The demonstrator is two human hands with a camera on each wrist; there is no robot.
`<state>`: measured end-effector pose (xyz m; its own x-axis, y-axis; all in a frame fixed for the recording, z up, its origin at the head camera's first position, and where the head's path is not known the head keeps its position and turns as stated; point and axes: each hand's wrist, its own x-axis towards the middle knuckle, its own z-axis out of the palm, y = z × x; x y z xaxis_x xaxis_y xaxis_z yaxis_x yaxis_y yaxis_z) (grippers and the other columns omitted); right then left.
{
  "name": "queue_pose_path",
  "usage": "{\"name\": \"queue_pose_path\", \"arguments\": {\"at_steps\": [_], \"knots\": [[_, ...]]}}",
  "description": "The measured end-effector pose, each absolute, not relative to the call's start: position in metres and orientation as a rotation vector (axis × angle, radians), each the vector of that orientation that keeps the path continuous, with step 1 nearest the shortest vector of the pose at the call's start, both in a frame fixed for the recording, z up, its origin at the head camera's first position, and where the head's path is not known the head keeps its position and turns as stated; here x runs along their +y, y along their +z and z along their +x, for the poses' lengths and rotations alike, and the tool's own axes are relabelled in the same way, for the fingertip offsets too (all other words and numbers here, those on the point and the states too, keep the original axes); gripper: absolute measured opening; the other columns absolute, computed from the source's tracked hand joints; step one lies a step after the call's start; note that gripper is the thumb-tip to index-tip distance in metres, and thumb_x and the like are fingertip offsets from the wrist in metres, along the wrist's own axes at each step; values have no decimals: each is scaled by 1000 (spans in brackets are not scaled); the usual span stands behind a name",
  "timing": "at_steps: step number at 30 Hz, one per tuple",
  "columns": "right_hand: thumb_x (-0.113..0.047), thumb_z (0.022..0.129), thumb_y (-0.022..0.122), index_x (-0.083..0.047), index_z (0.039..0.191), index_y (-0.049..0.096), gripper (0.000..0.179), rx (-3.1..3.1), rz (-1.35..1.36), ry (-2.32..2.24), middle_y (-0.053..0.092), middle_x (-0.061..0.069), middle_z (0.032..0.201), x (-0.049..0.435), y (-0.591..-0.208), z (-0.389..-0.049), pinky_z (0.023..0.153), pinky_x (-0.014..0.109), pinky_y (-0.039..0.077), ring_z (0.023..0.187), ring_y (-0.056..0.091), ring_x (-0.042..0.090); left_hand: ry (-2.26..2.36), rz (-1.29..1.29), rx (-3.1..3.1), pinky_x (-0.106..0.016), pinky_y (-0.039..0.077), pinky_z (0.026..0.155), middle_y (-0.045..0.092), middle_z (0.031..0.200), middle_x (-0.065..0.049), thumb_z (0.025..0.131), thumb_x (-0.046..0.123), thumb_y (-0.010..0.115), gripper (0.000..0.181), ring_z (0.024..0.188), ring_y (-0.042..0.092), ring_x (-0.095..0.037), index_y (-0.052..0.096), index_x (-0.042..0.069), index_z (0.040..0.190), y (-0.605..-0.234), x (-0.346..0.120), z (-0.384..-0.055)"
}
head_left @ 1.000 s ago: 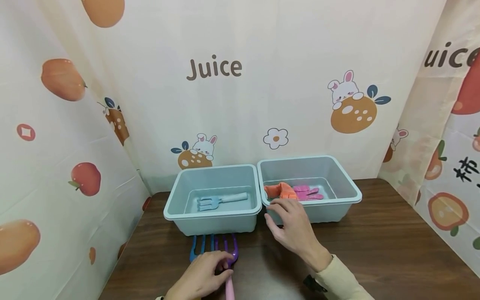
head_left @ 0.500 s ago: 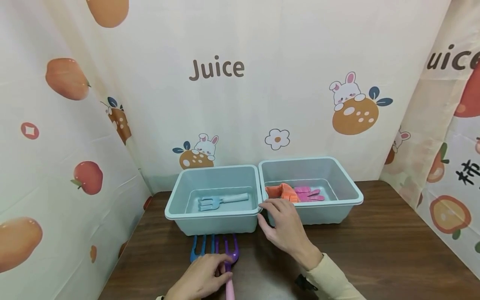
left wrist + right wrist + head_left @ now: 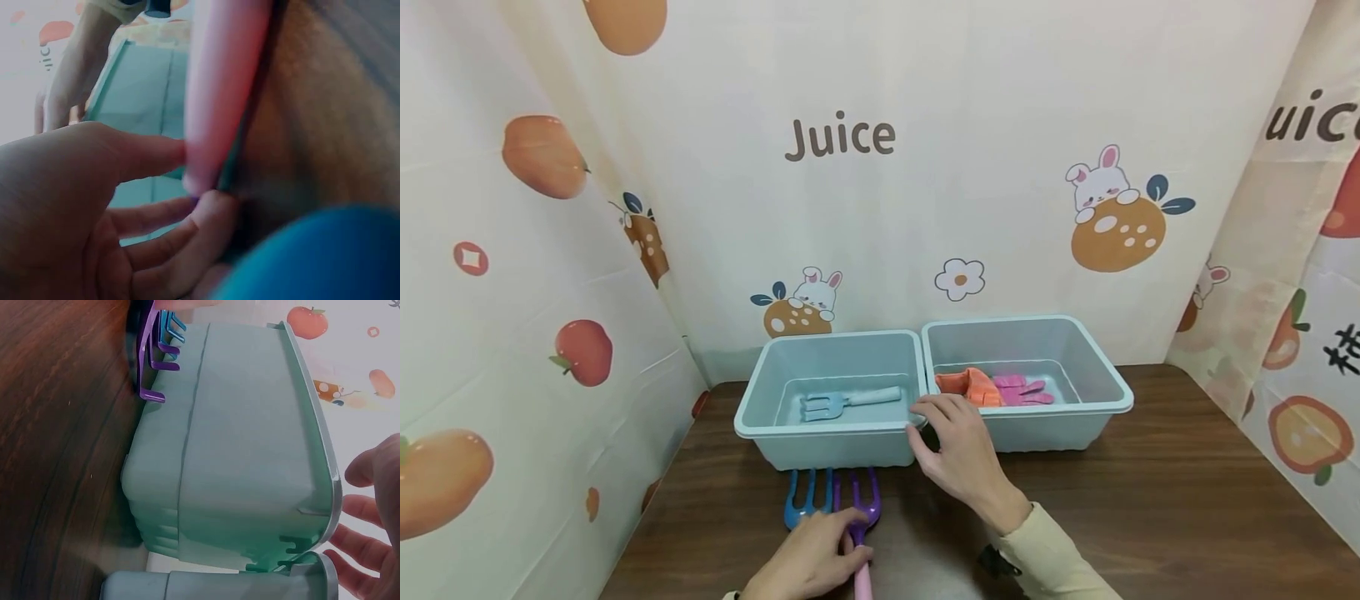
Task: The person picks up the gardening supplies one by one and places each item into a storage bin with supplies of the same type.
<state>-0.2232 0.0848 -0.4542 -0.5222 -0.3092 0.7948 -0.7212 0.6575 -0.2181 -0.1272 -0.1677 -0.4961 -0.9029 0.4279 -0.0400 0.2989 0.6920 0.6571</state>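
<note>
In the head view my left hand (image 3: 808,554) is at the front, thumb and fingers pinching a purple hand rake (image 3: 874,503) at the upper end of its pink handle (image 3: 222,94). A blue hand rake (image 3: 792,510) lies beside it, partly hidden under that hand. My right hand (image 3: 958,454) is at the front right corner of the left pale blue bin (image 3: 827,450). Its fingers are loosely bent, fingertips right at the rim (image 3: 334,494), and the thumb stands apart from the rim in the right wrist view.
A light blue hand rake (image 3: 827,406) lies inside the left bin. Close beside it stands a second pale blue bin (image 3: 1060,429), holding orange fabric (image 3: 973,388) and a pink glove (image 3: 1018,390). Behind both hangs a printed curtain (image 3: 865,208). The table (image 3: 1187,500) is dark wood.
My right hand has moved left, from in front of the right bin to the left bin's corner. My left hand stays at the purple rake. The head view has turned slightly left.
</note>
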Motion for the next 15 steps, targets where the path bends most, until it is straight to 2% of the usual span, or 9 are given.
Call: {"name": "queue_pose_path", "arguments": {"at_steps": [4,6,10,12,15], "knots": [[-21,88,83,-11,104,78,19,-2119,797,692,76,5,109,84,-455,-224,91,49,56,104,67,28,1046,502,2747,-20,44,54,59,65,18,89,38,82,52,55,52,3,71,5,127,-501,-159,-126],[-22,88,83,-11,105,78,20,-2124,794,696,76,5,110,84,-455,-225,92,49,56,105,67,29,1044,475,2786,-21,44,53,59,64,18,86,38,84,47,55,52,3,72,7,119,-502,-156,-124],[-22,89,83,-12,106,78,21,-2137,783,701,76,5,111,83,-455,-225,94,49,56,106,67,29,1019,415,2853,-22,42,52,58,65,18,84,36,85,26,55,51,3,69,17,94,-502,-154,-122],[-22,89,83,-12,107,78,21,-2141,780,701,76,5,111,83,-456,-225,94,49,56,106,67,29,980,382,2885,-22,41,51,56,64,18,84,40,85,27,55,49,2,66,21,86,-503,-152,-121],[-22,88,83,-11,107,79,22,-2139,779,700,76,5,111,83,-456,-225,93,49,56,106,67,29,928,359,2926,-24,39,50,52,63,18,83,46,85,31,54,47,1,64,23,83,-504,-150,-120]]}}
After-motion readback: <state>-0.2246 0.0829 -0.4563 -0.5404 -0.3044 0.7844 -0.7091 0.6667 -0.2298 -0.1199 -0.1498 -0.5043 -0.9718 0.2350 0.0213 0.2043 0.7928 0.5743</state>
